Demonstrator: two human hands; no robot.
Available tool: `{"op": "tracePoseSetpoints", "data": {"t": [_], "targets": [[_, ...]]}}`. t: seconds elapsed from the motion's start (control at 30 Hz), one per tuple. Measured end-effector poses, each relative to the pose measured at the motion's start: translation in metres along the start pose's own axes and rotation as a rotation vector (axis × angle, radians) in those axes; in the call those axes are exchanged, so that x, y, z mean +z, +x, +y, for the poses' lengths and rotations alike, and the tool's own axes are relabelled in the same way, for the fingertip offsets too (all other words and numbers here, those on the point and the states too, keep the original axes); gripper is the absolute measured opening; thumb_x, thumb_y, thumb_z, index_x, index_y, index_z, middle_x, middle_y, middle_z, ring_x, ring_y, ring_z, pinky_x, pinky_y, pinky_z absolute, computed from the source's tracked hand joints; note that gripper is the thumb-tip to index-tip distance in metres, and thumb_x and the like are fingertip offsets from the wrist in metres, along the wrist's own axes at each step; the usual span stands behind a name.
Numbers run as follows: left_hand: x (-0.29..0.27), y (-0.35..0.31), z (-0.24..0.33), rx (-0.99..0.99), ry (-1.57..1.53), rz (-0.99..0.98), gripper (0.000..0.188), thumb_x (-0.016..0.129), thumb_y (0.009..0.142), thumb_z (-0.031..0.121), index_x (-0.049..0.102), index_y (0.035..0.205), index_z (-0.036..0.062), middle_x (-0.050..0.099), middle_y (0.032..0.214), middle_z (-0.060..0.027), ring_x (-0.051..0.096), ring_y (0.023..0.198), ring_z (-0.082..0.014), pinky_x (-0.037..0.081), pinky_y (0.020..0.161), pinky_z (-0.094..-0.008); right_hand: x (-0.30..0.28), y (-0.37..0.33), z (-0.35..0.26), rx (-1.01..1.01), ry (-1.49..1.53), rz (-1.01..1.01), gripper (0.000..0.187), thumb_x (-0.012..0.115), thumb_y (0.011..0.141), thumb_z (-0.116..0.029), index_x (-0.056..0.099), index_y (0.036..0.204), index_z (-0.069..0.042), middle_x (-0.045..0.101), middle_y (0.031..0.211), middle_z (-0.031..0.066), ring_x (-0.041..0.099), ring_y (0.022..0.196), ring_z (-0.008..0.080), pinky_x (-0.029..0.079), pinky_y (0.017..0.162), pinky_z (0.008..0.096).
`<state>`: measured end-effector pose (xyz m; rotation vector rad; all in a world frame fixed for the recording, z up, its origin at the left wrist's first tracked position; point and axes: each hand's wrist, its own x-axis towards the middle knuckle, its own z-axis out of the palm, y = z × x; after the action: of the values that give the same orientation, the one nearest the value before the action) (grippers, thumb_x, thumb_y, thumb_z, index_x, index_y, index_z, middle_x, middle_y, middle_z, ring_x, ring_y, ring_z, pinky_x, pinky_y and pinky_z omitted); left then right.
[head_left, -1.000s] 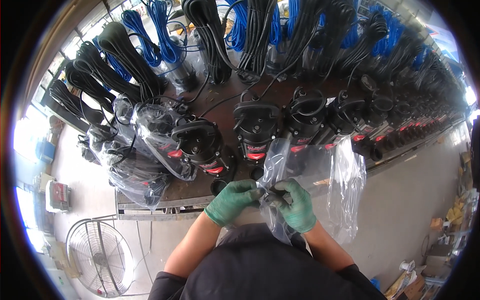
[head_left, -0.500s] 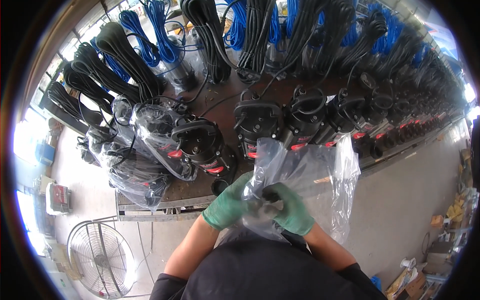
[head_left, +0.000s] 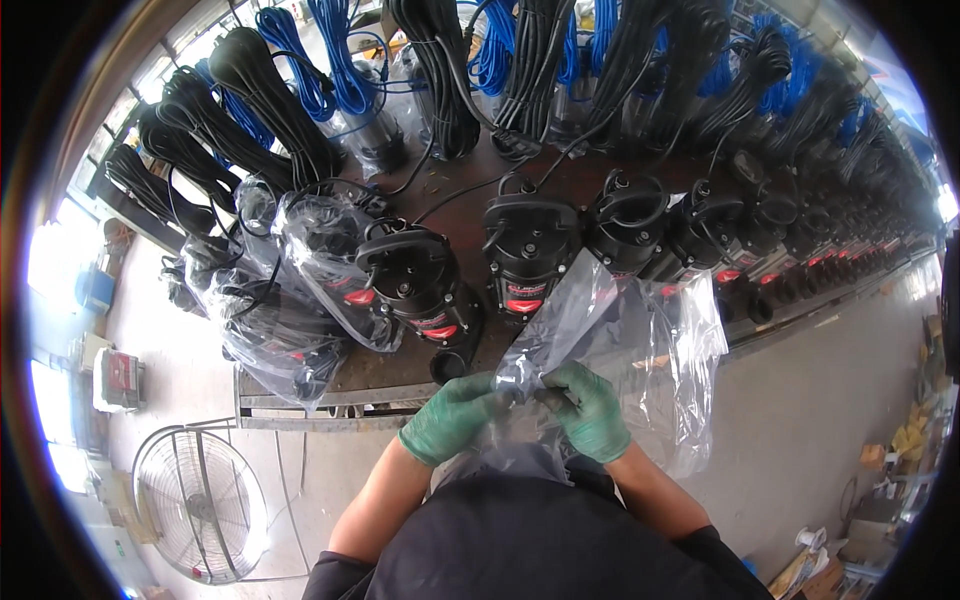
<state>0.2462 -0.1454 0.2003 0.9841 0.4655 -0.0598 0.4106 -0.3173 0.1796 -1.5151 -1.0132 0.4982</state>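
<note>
My left hand and my right hand both wear green gloves. Between them they pinch a clear plastic bag by its gathered edge, in front of my body. The bag spreads out to the right and hangs down past the bench edge. Just beyond my hands stand two black pumps with red labels: a pump on the left and a pump in the middle, both uncovered. Farther left, a bagged pump sits inside clear plastic.
A long bench carries a row of pumps running off to the right. Bundles of black cable and blue cable stand along the back. A floor fan is at the lower left, and boxes lie at the lower right.
My right hand's fingers have closed on the bag's edge beside my left hand. The gathered plastic between them has risen and tightened. The view has shifted slightly.
</note>
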Motion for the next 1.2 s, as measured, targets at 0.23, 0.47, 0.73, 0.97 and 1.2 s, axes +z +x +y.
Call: {"op": "tracePoseSetpoints", "data": {"t": [0.23, 0.47, 0.73, 0.97, 1.2], "targets": [[0.004, 0.004, -0.007, 0.176, 0.121, 0.17, 0.027, 0.068, 0.101, 0.018, 0.068, 0.118, -0.0035, 0.069, 0.095, -0.002, 0.064, 0.088, -0.0111, 0.054, 0.078, -0.027, 0.007, 0.001, -0.003, 0.025, -0.126, 0.094, 0.025, 0.08, 0.088, 0.0, 0.065, 0.107, -0.004, 0.065, 0.091, 0.0069, 0.065, 0.079, 0.0172, 0.054, 0.07, 0.0304], [0.015, 0.014, -0.017, 0.289, 0.091, 0.195, 0.027, 0.075, 0.094, 0.006, 0.067, 0.119, -0.0016, 0.073, 0.108, -0.0043, 0.064, 0.093, -0.0093, 0.054, 0.083, -0.0276, 0.014, 0.009, -0.034, 0.149, -0.048, -0.05, 0.025, 0.08, 0.092, -0.016, 0.066, 0.111, -0.006, 0.065, 0.085, 0.005, 0.063, 0.075, 0.0137, 0.052, 0.068, 0.0313], [-0.018, 0.026, -0.049, 0.36, -0.423, 0.349, 0.023, 0.067, 0.1, 0.013, 0.066, 0.121, 0.0036, 0.07, 0.098, -0.0033, 0.066, 0.091, -0.0151, 0.055, 0.084, -0.0298, 0.016, 0.001, 0.049, 0.526, 0.748, 0.247, 0.019, 0.065, 0.102, -0.011, 0.07, 0.12, -0.007, 0.073, 0.111, 0.0069, 0.07, 0.109, 0.023, 0.059, 0.099, 0.0407], [-0.097, 0.001, -0.118, 0.274, -0.729, 0.514, 0.031, 0.057, 0.107, 0.032, 0.064, 0.126, 0.0091, 0.071, 0.118, -0.0099, 0.069, 0.104, -0.029, 0.059, 0.091, -0.0516, -0.022, 0.0, 0.068, 0.919, 1.205, 0.37, 0.035, 0.069, 0.094, -0.024, 0.07, 0.124, -0.005, 0.076, 0.107, 0.0092, 0.073, 0.103, 0.0229, 0.061, 0.088, 0.0379], [-0.125, 0.013, -0.145, 0.051, -0.579, 0.667, 0.036, 0.062, 0.104, 0.048, 0.069, 0.113, 0.0138, 0.068, 0.094, -0.0021, 0.065, 0.082, -0.0175, 0.058, 0.069, -0.0381, -0.033, 0.007, 0.068, 0.157, -0.125, -0.339, 0.025, 0.073, 0.096, -0.021, 0.072, 0.116, -0.006, 0.074, 0.109, 0.0088, 0.071, 0.101, 0.0245, 0.06, 0.086, 0.0381]]}}
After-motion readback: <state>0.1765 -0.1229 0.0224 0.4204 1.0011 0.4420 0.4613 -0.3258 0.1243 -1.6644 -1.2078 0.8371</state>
